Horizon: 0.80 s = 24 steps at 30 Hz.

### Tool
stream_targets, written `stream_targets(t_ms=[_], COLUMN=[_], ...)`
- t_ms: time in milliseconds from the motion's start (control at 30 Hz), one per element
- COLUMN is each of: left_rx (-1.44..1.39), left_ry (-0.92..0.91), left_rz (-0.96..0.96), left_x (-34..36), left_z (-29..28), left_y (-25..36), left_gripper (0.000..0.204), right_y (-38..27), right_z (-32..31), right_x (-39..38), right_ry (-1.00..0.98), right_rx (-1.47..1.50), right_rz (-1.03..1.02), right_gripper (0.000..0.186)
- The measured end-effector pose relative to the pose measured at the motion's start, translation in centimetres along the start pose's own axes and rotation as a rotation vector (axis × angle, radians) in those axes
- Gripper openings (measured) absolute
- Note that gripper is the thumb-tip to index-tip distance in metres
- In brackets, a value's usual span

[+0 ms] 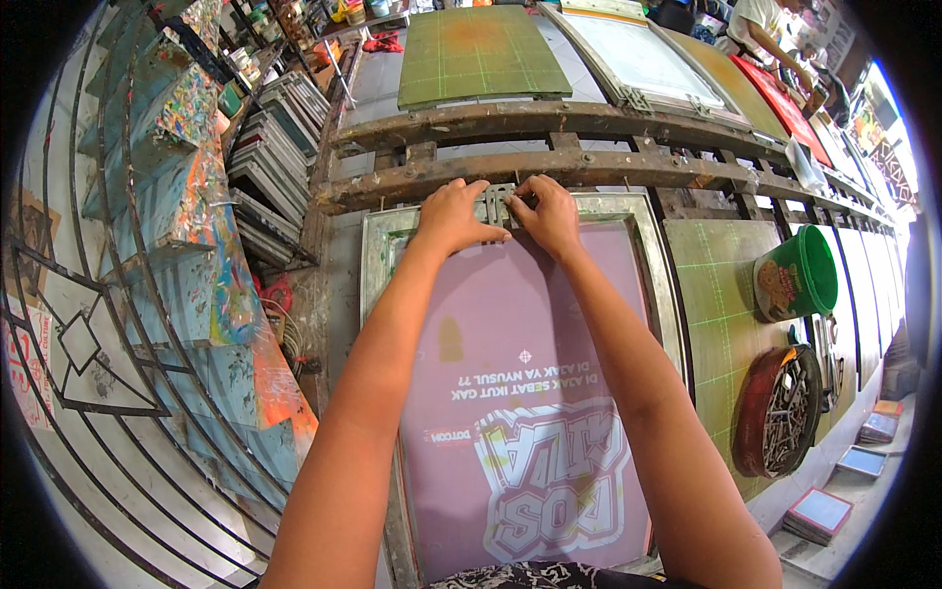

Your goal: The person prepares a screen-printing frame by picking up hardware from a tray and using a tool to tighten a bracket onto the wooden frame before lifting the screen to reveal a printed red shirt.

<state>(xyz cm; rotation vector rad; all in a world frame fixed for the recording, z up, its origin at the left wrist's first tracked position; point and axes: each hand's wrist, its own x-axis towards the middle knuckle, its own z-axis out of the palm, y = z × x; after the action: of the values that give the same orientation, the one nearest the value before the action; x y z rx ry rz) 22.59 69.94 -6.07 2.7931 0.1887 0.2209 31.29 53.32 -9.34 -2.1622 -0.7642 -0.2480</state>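
Note:
A silk-screen printing frame (644, 245) with pinkish-purple mesh (461, 324) lies in front of me, its pale lettering upside down. A slotted metal hinge clamp (494, 208) sits at the middle of its far bar. My left hand (453, 220) grips across that bar at the clamp's left, thumb on the near side and fingers on the far side. At the clamp's right, my right hand (549, 218) is closed, with thumb and curled fingers pinching the clamp's edge. Any small part between those fingertips is hidden.
Beyond the frame run stained wooden rails (549, 167). On the right stand a green bucket (812, 275) and a round tub of metal hardware (780, 412). Stacked screens (280, 147) and a paint-splashed staircase (186, 226) with railing fill the left. Another person (765, 34) works far right.

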Motion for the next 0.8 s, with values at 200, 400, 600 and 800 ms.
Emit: stream_targets(t_ms=[200, 400, 600, 800], left_rx=[-0.007, -0.002, -0.005, -0.031], left_ry=[-0.02, -0.016, -0.034, -0.055], left_rz=[-0.01, 0.002, 0.0, -0.018], left_x=[0.0, 0.0, 0.2, 0.0], left_z=[-0.2, -0.2, -0.1, -0.5], left_y=[0.2, 0.2, 0.0, 0.2], left_gripper=[0.096, 0.096, 0.096, 0.096], right_y=[-0.1, 0.3, 1.0, -0.2], right_z=[0.1, -0.3, 0.1, -0.4], right_x=[-0.3, -0.3, 0.1, 0.0], right_ry=[0.065, 0.002, -0.028, 0.001], right_rx=[0.057, 0.121, 0.075, 0.108], right_rz=[-0.038, -0.068, -0.057, -0.038], right_gripper=[0.036, 0.028, 0.023, 0.026])
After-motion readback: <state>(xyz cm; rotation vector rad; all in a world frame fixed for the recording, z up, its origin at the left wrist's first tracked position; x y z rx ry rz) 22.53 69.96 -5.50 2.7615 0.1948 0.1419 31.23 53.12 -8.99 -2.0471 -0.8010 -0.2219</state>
